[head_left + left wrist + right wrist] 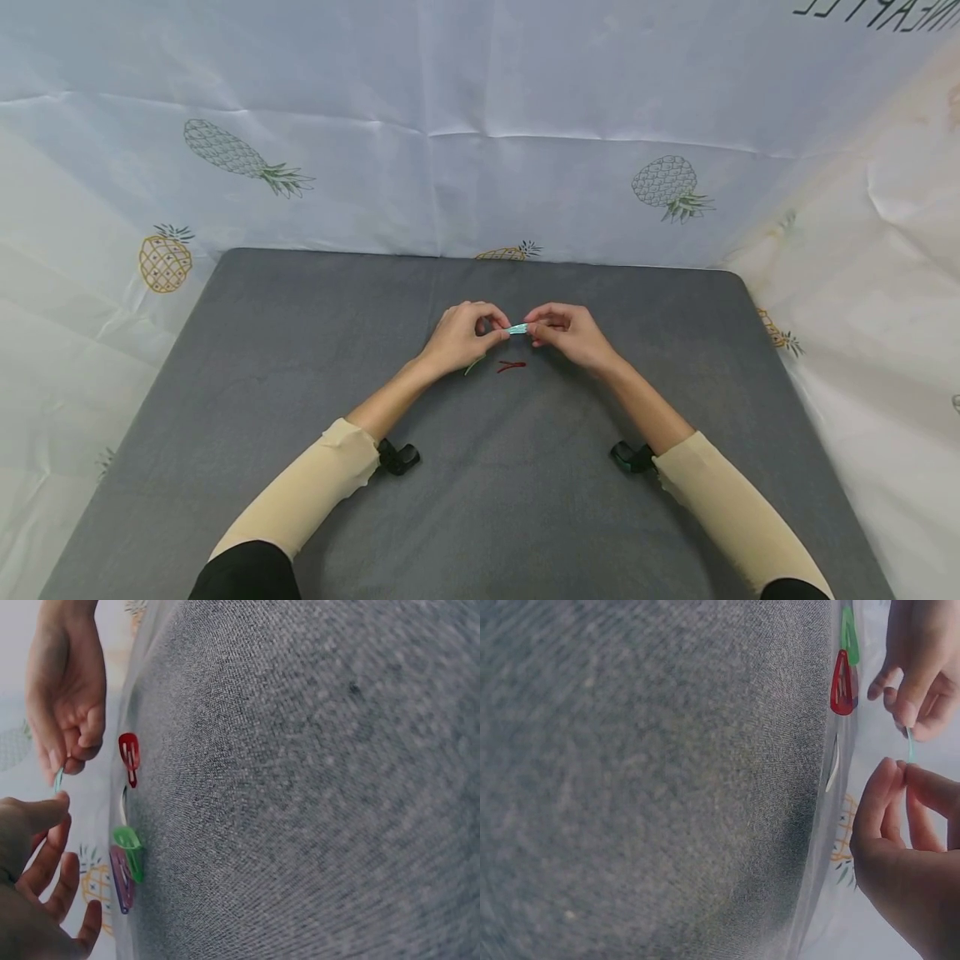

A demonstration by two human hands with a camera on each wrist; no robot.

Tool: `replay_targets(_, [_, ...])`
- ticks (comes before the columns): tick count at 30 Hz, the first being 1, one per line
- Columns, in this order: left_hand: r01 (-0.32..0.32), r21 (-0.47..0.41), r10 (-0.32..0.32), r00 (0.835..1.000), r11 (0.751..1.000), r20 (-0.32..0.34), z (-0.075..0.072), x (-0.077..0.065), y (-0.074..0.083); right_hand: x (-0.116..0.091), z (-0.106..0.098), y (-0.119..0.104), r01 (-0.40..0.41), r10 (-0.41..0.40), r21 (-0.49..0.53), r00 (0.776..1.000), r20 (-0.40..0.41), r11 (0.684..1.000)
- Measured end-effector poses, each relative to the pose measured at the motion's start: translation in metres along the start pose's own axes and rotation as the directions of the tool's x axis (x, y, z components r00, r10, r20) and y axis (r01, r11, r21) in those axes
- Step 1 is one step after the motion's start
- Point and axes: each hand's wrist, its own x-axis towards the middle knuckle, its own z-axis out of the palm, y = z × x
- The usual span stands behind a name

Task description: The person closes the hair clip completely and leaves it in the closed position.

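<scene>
A light teal hair clip [518, 329] is held above the table, spanning the gap between both hands. My left hand [467, 336] pinches one end with thumb and forefinger, its other fingers spread in the left wrist view. The opposite end is pinched by my right hand [572, 335]. Below them on the cloth lie a red snap hair clip [129, 759] and a green one [130, 851]. Beside the green clip is a purple clip [122, 879], hidden by my left hand in the head view. A thin pale piece [833, 765], kind unclear, lies near the red clip.
A grey cloth covers the table [315, 333]. Behind it hangs a white curtain [450, 192] printed with pineapples, which also runs along both sides. Black wrist mounts [398, 457] sit at both of my sleeves, low over the table.
</scene>
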Motion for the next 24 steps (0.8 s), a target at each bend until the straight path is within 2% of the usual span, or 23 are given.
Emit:
replay_targets(15, [0.013, 0.006, -0.013, 1.000, 1.000, 0.003, 0.0009, -0.0006, -0.0058, -0.0018, -0.0039, 0.0013, -0.092, 0.092, -0.009, 0.995, 0.043, 0.996])
replay_targets(24, [0.029, 0.059, -0.031, 0.999, 0.998, 0.026, 0.0038, 0.0003, -0.0055, -0.0002, -0.0031, 0.0064, -0.104, 0.108, -0.096, 0.993, 0.045, 0.990])
